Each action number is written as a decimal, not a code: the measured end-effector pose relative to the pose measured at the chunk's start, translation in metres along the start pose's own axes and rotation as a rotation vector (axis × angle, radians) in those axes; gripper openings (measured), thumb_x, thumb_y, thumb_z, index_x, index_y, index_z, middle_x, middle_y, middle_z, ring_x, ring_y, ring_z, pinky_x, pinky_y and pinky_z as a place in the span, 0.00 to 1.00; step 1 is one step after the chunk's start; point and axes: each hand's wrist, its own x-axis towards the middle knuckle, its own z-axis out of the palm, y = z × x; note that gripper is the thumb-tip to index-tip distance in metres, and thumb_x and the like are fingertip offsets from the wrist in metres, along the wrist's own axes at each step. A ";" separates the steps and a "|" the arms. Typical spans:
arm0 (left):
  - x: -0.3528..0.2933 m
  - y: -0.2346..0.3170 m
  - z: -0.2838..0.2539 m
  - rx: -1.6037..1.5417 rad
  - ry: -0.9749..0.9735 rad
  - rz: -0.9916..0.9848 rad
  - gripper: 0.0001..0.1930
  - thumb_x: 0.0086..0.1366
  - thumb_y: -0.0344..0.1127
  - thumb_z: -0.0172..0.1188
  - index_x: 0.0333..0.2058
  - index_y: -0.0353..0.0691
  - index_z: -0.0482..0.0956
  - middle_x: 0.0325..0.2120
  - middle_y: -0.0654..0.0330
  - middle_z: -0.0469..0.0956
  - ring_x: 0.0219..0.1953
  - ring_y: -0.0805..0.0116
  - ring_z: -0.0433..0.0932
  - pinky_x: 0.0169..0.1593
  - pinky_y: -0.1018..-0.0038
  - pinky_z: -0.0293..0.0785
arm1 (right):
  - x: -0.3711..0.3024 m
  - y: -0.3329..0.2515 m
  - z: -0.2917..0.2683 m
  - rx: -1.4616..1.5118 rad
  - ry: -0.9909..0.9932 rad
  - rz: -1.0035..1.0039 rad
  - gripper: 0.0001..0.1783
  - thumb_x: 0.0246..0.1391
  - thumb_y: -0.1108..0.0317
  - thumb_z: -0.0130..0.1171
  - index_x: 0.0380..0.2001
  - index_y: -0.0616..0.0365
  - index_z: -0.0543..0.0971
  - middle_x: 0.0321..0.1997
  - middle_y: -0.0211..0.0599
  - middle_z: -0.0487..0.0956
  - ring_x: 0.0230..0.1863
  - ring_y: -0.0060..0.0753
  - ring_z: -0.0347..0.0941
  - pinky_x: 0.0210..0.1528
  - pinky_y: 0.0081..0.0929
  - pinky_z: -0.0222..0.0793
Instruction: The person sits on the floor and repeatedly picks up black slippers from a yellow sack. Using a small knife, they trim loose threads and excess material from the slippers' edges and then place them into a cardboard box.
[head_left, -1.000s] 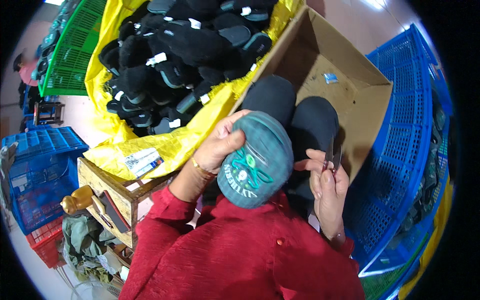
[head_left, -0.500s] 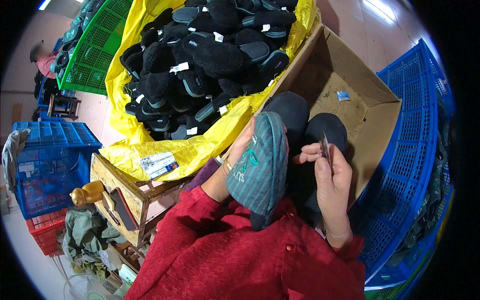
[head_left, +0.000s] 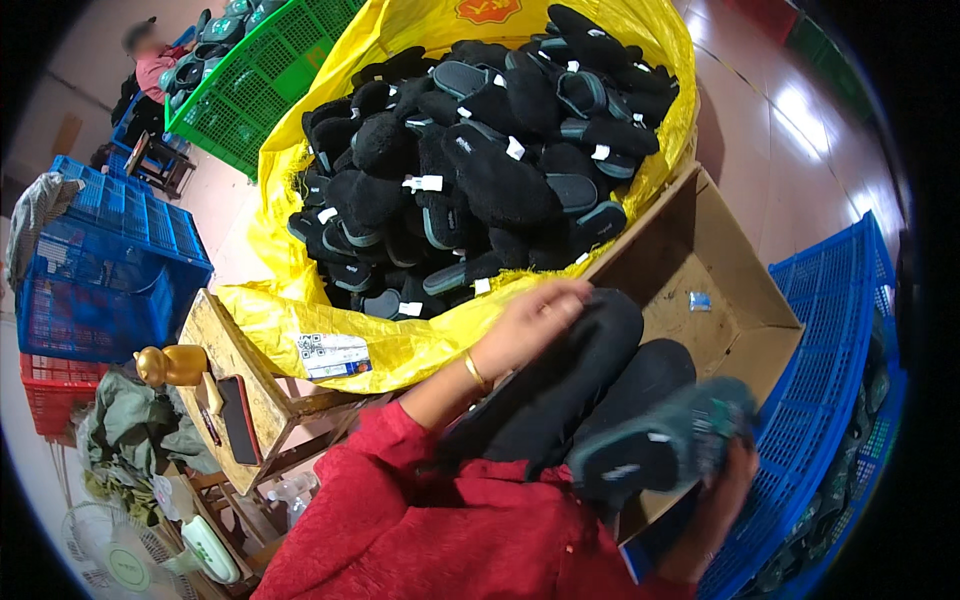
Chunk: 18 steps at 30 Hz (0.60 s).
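A green slipper has passed from the left hand to the right hand since the earlier frame. At left, a phone lies on a wooden table beside a yellow sack of black slippers. The left hand's fingers stretch loosely above a dark-clad leg; at right, motion-blurred fingers grip the green slipper near a blue basket.

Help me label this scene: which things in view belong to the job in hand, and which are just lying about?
Belonging, it seems:
grey-green slipper, blurred, in the right hand
black slippers, probably
yellow sack holding them

Apparently just lying about:
phone
golden figurine
small blue packet in the carton
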 end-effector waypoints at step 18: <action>0.112 0.031 -0.155 1.560 0.166 0.472 0.27 0.44 0.28 0.67 0.47 0.38 0.72 0.41 0.51 0.76 0.48 0.52 0.72 0.53 0.64 0.70 | -0.028 0.014 -0.066 -0.136 0.353 -0.046 0.20 0.66 0.60 0.45 0.55 0.58 0.71 0.37 0.36 0.80 0.27 0.20 0.67 0.30 0.16 0.62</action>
